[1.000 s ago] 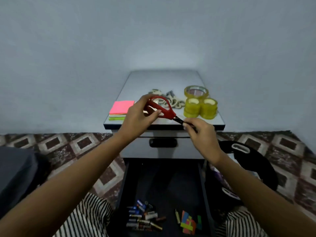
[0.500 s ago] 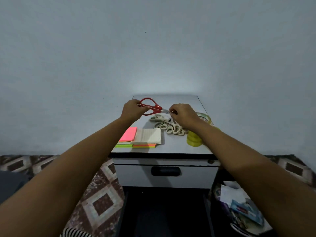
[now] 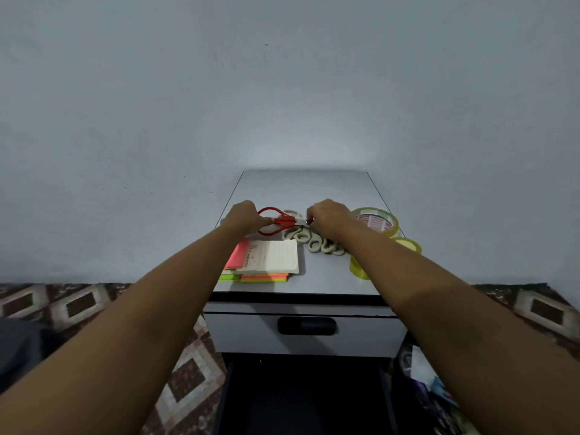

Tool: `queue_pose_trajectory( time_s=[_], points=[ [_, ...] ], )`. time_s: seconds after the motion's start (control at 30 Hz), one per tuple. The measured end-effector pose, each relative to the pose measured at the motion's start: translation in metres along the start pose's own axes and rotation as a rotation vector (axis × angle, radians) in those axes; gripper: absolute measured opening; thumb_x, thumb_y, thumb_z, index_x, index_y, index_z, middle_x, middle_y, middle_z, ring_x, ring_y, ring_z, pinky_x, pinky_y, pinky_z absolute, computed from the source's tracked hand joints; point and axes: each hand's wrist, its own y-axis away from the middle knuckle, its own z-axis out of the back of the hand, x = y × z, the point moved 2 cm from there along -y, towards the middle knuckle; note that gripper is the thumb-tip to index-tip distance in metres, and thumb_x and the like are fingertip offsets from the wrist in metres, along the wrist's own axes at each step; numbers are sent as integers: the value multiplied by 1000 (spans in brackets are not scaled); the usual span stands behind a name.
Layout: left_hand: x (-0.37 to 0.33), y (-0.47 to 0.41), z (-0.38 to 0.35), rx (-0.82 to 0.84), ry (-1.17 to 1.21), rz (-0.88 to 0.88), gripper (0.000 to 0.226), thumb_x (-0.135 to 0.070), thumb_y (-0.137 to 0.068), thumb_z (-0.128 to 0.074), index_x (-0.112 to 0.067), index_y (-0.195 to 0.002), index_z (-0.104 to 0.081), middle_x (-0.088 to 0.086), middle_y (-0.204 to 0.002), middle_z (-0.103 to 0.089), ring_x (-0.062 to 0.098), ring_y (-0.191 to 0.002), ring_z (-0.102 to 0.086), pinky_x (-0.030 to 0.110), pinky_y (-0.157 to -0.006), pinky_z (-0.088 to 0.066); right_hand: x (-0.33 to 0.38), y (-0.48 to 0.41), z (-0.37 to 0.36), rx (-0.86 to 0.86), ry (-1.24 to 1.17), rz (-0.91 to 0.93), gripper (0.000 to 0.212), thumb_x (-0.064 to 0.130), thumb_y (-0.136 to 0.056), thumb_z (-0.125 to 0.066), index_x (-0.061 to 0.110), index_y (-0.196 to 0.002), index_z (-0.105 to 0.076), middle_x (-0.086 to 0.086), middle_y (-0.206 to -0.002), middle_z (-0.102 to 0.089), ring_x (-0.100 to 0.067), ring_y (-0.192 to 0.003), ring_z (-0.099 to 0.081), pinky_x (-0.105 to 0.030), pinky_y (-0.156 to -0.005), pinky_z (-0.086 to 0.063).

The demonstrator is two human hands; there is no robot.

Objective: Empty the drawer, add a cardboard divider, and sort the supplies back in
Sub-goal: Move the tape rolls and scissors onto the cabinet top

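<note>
Your left hand [image 3: 241, 216] grips the loops of the red-handled metal scissors [image 3: 277, 221] and your right hand [image 3: 329, 216] pinches their blade, low over the flat grey cabinet top [image 3: 301, 189], beside stacked neon paper pads [image 3: 270, 257] and yellowish tape rolls [image 3: 376, 219]. You seem mid-emptying; no divider shows, and sorting remains.

Dim, cool, even lighting. Brightest patch is on the wall [image 3: 298, 152], above the far edge of the cabinet top [image 3: 326, 189]. Open drawer [image 3: 304, 403] is near-black. Wide-angle bending at frame edges; overall detail soft.

The red-handled scissors [image 3: 277, 221] are held level between the left hand [image 3: 243, 216] and the right hand [image 3: 329, 216], handles left.
</note>
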Motion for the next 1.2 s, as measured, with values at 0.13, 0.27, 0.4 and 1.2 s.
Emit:
queue_pose_trajectory(
  time_s=[0.13, 0.27, 0.4, 1.2],
  points=[
    [0, 1, -2, 37, -29, 11, 50, -51, -84, -63, -10, -60, -46, 3, -60, -49, 15, -57, -45, 25, -47, -30, 2, 0, -5, 15, -3, -11, 18, 6, -90, -51, 0, -104, -60, -18, -107, -61, -33, -96, -60, -32, -74, -45],
    [0, 7, 0, 33, -46, -57, 29, -34, -91, -58, -6, -85, -62, 8, -88, -61, 20, -83, -57, 25, -65, -41, 0, 2, -6, -42, -108, -23, 27, 5, -90, -50, -1, -113, -61, -19, -116, -61, -33, -106, -57, -37, -86, -49],
    [-7, 28, 11, -87, 118, -145, 37, -24, -89, -61, -6, -122, -60, 11, -124, -61, 23, -114, -55, 26, -93, -39, 9, 15, 12, -163, -329, -24, 28, 14, -93, -51, 3, -114, -65, -16, -117, -64, -28, -110, -57, -35, -92, -45],
    [108, 283, -208, 479, 216, -59, 19, -13, -90, -55, -7, -104, -68, 8, -104, -68, 20, -97, -63, 16, -74, -39, 112, 285, -220, 376, -776, -233, 25, 16, -90, -61, 5, -111, -68, -11, -111, -68, -21, -103, -63, -24, -89, -44]
  ],
)
